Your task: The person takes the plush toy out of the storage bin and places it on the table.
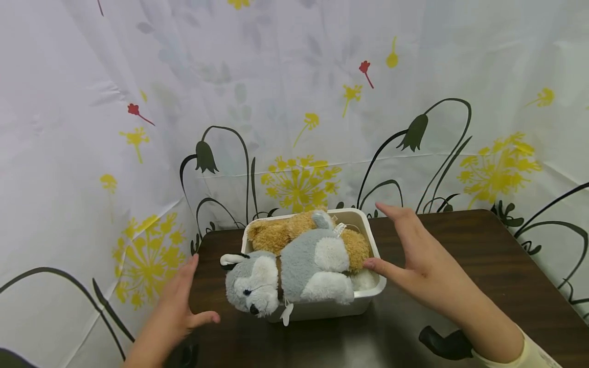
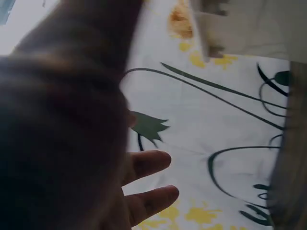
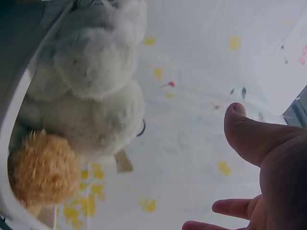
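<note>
A white plastic bin (image 1: 322, 311) stands on the dark table, heaped with plush toys. On top lies a grey and white plush husky (image 1: 299, 266) on its side, its head hanging over the bin's left end. Beneath and behind it is a curly tan plush toy (image 1: 269, 235), seen also as a tan tuft (image 3: 45, 167) in the right wrist view. My left hand (image 1: 172, 306) is apart from the bin on its left, fingers and thumb spread. On the other side my right hand (image 1: 425, 266) is held with straight fingers, its thumb tip close to the bin's right rim. Neither holds anything.
The brown wooden table (image 1: 442, 240) extends to the right of the bin. Behind it hangs a white curtain (image 1: 285, 92) printed with flowers. A black curved object (image 1: 444, 343) shows beside the right forearm at the near side.
</note>
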Available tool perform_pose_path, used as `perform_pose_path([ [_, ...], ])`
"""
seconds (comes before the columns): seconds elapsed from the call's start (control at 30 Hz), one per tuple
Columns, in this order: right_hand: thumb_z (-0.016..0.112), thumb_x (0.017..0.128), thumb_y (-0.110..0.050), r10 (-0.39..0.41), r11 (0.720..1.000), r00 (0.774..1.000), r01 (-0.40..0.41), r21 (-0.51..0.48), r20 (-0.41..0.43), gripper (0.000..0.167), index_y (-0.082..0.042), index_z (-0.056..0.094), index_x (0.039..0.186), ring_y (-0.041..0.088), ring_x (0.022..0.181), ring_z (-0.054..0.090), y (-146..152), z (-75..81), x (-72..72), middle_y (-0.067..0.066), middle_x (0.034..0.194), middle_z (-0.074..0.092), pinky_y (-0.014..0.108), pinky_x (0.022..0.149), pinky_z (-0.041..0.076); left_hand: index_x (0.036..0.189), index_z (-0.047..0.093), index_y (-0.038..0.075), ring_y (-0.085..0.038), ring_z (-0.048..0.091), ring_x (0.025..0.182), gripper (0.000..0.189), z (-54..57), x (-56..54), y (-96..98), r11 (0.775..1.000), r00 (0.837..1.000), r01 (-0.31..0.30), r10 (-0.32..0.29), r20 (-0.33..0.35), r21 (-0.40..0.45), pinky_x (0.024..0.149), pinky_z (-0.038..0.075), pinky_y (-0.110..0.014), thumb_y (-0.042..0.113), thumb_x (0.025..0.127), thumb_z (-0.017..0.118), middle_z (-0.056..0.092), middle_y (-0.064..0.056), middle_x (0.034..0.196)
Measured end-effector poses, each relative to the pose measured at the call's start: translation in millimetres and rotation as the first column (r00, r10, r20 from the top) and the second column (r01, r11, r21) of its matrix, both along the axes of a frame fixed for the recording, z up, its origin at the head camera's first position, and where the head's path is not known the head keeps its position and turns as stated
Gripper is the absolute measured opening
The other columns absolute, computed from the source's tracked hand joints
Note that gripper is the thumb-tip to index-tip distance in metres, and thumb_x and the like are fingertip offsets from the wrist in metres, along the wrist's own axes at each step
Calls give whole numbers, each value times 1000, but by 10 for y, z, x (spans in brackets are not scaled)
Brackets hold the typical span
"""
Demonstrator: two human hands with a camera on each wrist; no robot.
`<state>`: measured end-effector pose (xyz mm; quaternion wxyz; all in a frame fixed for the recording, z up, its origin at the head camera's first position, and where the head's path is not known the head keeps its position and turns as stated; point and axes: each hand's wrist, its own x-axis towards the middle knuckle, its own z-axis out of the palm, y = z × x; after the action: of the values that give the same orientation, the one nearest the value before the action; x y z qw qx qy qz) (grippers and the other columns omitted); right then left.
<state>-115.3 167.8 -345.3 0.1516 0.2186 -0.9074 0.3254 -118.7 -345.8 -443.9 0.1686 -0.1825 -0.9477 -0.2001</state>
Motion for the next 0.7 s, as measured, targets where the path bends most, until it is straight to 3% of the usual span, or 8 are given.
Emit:
perform_pose_path([
  [0.1,89,90,-50,33,999,998,-32,13,-45,102,-31,29,171,23,154,47,-129,-21,19,-3,165,44,55,118,46,175,15,6,-67,45,140,158,-109,-10,76,1000,997,5,-5,76,-6,107,39,-78,45,50,105,40,-39,164],
  [0.23,85,91,-57,100,994,990,-95,52,-102,102,-29,28,171,21,154,46,-378,-8,21,-2,168,41,50,117,49,176,-5,10,-69,33,147,159,-203,-23,183,992,964,14,-47,261,127,109,35,-83,33,63,105,23,-43,170],
  [0.3,81,92,-61,141,989,979,-132,72,-147,101,-24,29,171,22,156,44,-515,11,20,0,169,40,49,118,49,174,-15,10,-68,31,149,157,-269,-45,204,973,944,30,-102,312,228,117,41,-69,25,70,102,19,-44,169],
  [0.37,80,92,-63,182,982,968,-169,89,-174,102,-20,31,171,22,157,42,-637,30,11,2,170,39,47,120,47,173,-19,9,-47,40,154,152,-361,-79,218,943,928,61,-174,328,328,121,45,-46,19,76,98,23,-42,167],
  [0.43,81,91,-64,208,976,960,-191,104,-189,104,-17,34,170,20,160,39,-735,35,1,1,170,39,45,124,43,172,-18,5,-44,41,154,145,-420,-90,258,931,914,55,-192,358,360,117,46,-34,20,81,95,23,-40,167],
  [0.5,81,89,-66,217,973,960,-197,120,-180,106,-16,35,170,23,163,36,-811,17,-2,2,171,39,46,126,41,174,-12,8,-38,37,157,137,-463,-92,329,920,898,30,-197,393,391,115,38,-17,24,87,92,24,-34,170],
  [0.6,81,88,-68,222,969,961,-198,150,-163,107,-16,36,170,27,166,32,-901,-53,-8,3,173,39,50,129,36,176,-3,15,-33,30,161,123,-469,-64,463,913,888,5,-192,419,408,117,36,-17,25,93,88,23,-28,174],
  [0.7,78,89,-70,232,959,963,-203,197,-138,108,-15,34,171,29,167,29,-984,-130,-31,3,174,38,54,132,29,176,3,26,3,27,156,112,-486,-43,565,877,891,64,-265,369,477,111,29,-7,19,98,82,26,-23,176],
])
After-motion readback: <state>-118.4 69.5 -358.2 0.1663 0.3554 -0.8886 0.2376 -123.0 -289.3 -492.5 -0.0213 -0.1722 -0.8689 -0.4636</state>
